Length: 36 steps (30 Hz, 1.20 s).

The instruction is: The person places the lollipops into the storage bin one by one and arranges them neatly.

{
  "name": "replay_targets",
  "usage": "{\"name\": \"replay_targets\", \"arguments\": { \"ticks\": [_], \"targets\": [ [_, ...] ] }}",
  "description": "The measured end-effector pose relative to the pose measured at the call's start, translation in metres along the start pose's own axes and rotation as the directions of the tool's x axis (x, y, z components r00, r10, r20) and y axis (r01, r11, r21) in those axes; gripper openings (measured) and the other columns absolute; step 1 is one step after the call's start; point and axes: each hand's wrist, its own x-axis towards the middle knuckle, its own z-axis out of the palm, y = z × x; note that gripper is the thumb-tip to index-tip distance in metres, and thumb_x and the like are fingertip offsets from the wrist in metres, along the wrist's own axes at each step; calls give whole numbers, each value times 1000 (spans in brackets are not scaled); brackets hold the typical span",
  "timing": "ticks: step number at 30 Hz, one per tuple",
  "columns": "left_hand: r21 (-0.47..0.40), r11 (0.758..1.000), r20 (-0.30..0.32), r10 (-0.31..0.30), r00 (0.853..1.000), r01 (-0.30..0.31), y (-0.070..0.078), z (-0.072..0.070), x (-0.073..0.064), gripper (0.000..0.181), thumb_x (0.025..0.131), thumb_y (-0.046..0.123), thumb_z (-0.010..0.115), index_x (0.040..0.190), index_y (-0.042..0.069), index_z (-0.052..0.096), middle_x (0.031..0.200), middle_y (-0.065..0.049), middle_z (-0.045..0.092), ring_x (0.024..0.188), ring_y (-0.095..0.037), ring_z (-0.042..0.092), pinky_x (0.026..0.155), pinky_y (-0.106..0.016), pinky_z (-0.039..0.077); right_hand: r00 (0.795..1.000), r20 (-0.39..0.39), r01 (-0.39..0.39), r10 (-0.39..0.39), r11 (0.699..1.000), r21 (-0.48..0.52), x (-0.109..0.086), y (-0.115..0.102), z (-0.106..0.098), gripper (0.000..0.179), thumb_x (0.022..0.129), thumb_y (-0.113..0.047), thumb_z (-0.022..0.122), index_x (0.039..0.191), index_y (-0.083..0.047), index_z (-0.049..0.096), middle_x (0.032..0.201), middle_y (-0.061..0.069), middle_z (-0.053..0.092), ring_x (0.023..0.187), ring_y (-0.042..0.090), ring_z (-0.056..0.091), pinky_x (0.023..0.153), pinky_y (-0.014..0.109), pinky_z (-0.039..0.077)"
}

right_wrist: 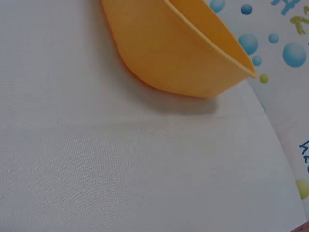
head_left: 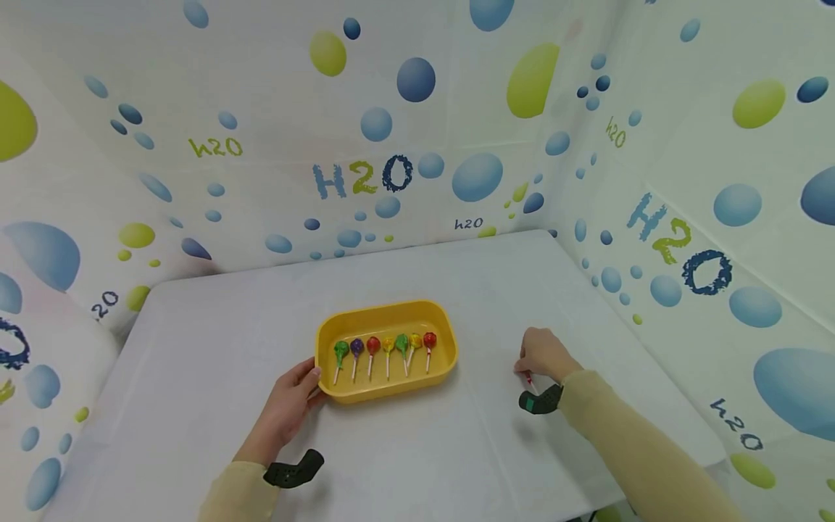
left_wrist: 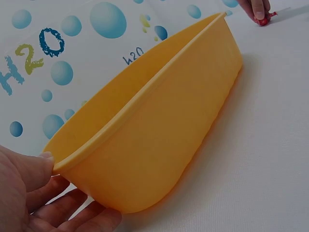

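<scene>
A yellow tray [head_left: 339, 398] stands on the white table with a row of several lollipops inside, in green, purple, red and yellow. My left hand [head_left: 291, 404] grips its left end; in the left wrist view the thumb [left_wrist: 36, 169] lies over the rim and the fingers [left_wrist: 72, 208] curl against the outer wall. To the right of the tray, my right hand [head_left: 545, 355] pinches a red lollipop [left_wrist: 263, 21] low over the table. Its white stick [head_left: 532, 386] points back toward the wrist. The right wrist view shows the tray's wall [right_wrist: 164, 53] but barely any of that hand.
The white tabletop [head_left: 443, 449] reaches out around the tray on all sides. Behind it and to the right rise white wall sheets [head_left: 274, 196] printed with blue and green bubbles. Dark bands [head_left: 295, 470] with cameras sit on both wrists.
</scene>
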Motion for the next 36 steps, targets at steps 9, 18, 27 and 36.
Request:
{"name": "replay_targets", "arguments": {
  "ticks": [9,18,27,36],
  "targets": [
    [-3,1000,-3,2,1000,-2,0,1,-2,54,105,20,36,150,-1,17,151,-22,27,135,-35,35,103,-43,40,1000,-13,-2,3,995,102,-4,6,-14,13,82,-16,74,84,-2,75,70,3,66,64,16,54,59,25,48],
    [1,1000,-7,11,1000,-11,-2,0,-1,53,105,20,37,150,0,18,151,-21,28,134,-35,36,103,-43,40,999,-49,25,-10,944,328,-6,-5,-40,20,86,-22,72,93,-4,75,78,3,71,76,20,67,73,31,57],
    [-13,1000,5,21,1000,-21,-2,0,-1,53,105,21,37,150,0,18,151,-20,27,135,-35,35,104,-43,39,1000,-20,-9,21,864,503,-1,-38,-42,27,86,-26,72,104,-6,73,86,4,72,91,29,67,80,30,56],
    [-29,999,-2,21,1000,-21,-2,0,-1,51,105,19,36,150,1,20,151,-20,29,134,-34,36,104,-43,39,999,-46,6,21,850,526,12,-94,-22,22,85,-24,73,99,-7,74,86,5,70,84,24,67,76,27,57]
  ]
}}
